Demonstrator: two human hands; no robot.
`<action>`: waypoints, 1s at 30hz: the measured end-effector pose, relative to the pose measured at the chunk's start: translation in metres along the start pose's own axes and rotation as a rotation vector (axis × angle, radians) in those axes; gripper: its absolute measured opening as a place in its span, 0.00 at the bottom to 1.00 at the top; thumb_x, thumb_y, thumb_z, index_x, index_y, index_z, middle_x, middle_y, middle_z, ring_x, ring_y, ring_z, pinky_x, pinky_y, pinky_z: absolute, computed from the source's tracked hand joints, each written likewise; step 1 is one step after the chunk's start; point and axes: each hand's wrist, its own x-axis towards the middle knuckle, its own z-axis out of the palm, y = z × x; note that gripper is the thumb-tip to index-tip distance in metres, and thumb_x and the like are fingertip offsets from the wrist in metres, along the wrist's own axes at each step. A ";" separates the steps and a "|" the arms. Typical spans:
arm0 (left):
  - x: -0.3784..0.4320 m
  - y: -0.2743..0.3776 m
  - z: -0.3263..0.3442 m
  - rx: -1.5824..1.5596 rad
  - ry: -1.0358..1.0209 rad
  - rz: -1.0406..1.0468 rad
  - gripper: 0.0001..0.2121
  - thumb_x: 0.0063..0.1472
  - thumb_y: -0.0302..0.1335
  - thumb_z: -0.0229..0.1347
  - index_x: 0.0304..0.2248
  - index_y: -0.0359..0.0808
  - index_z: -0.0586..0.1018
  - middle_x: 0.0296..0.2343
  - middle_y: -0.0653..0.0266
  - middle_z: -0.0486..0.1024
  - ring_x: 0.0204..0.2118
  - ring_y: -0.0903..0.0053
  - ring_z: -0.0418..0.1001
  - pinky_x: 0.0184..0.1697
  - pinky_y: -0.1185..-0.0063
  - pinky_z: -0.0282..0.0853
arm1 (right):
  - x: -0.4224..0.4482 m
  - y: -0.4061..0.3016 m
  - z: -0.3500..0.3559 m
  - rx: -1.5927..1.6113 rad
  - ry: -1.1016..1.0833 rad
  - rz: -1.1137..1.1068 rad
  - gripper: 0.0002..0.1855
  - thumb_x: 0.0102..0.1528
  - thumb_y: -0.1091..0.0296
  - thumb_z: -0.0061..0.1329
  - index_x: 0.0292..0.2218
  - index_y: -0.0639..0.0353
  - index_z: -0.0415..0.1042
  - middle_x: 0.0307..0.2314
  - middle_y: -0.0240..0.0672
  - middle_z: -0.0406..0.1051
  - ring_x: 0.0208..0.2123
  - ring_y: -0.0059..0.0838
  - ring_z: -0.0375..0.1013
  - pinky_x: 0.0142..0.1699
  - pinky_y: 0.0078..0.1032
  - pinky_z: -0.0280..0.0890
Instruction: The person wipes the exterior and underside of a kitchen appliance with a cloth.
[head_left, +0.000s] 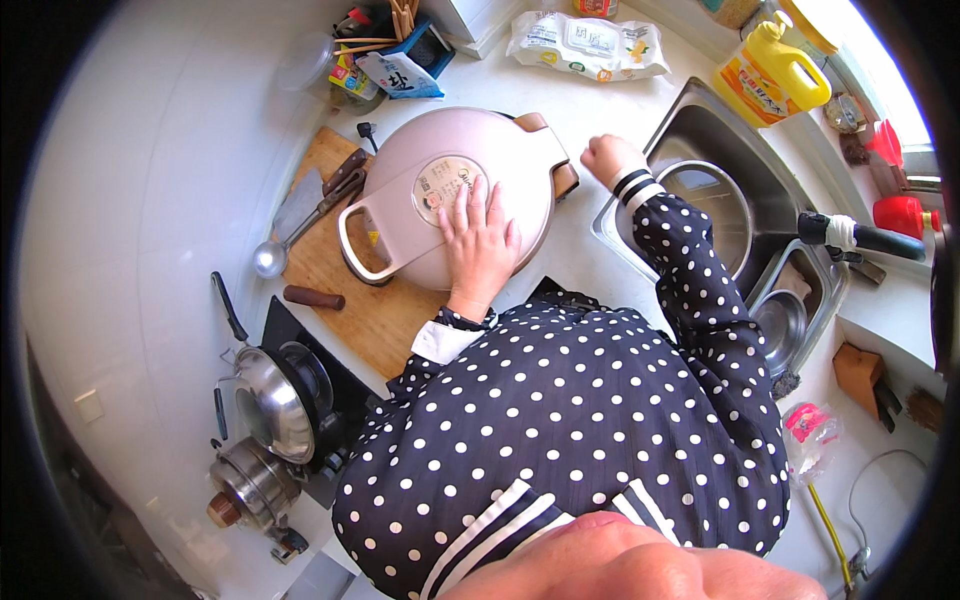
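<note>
A pink Midea electric baking pan (397, 165), round and with its lid down, lies partly on a wooden cutting board (360, 322). Flat on its lid, fingers spread, rests my left hand (478, 244); it grips nothing. My right hand (611, 159) is curled, between the pan's hinge and the sink, and no object shows in it. The pan's white loop handle (367, 244) points to the left. Beside it a black plug (367, 131) lies near the wall. A metal ladle (271, 259) and a spatula (300, 202) lie on the board's left side.
On the right is a steel sink (682, 120) with a metal basin (739, 202) in it. A yellow oil jug (772, 75) stands behind. A pack of wipes (589, 46) lies at the back. To the lower left, a wok (274, 405) and a steel pot (255, 480) are by the stove.
</note>
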 end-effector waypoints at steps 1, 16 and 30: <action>-0.001 0.000 0.000 0.004 0.002 -0.004 0.26 0.53 0.35 0.51 0.53 0.42 0.65 0.53 0.60 0.58 0.57 0.63 0.52 0.57 0.56 0.45 | 0.001 -0.003 -0.005 0.110 0.080 0.033 0.15 0.50 0.58 0.41 0.27 0.58 0.75 0.27 0.46 0.72 0.31 0.45 0.72 0.40 0.35 0.66; -0.002 0.000 0.001 0.009 0.018 0.014 0.26 0.54 0.35 0.51 0.53 0.42 0.64 0.53 0.60 0.58 0.56 0.63 0.53 0.56 0.55 0.46 | -0.041 0.001 0.038 0.545 0.166 0.072 0.14 0.50 0.59 0.45 0.27 0.61 0.72 0.22 0.45 0.71 0.27 0.42 0.71 0.36 0.32 0.66; -0.002 -0.001 0.005 0.013 0.011 0.030 0.26 0.54 0.34 0.50 0.53 0.42 0.64 0.53 0.59 0.58 0.57 0.62 0.53 0.56 0.54 0.45 | -0.086 -0.040 0.056 0.112 0.291 -0.204 0.15 0.52 0.73 0.39 0.43 0.56 0.68 0.27 0.41 0.67 0.29 0.41 0.71 0.33 0.33 0.67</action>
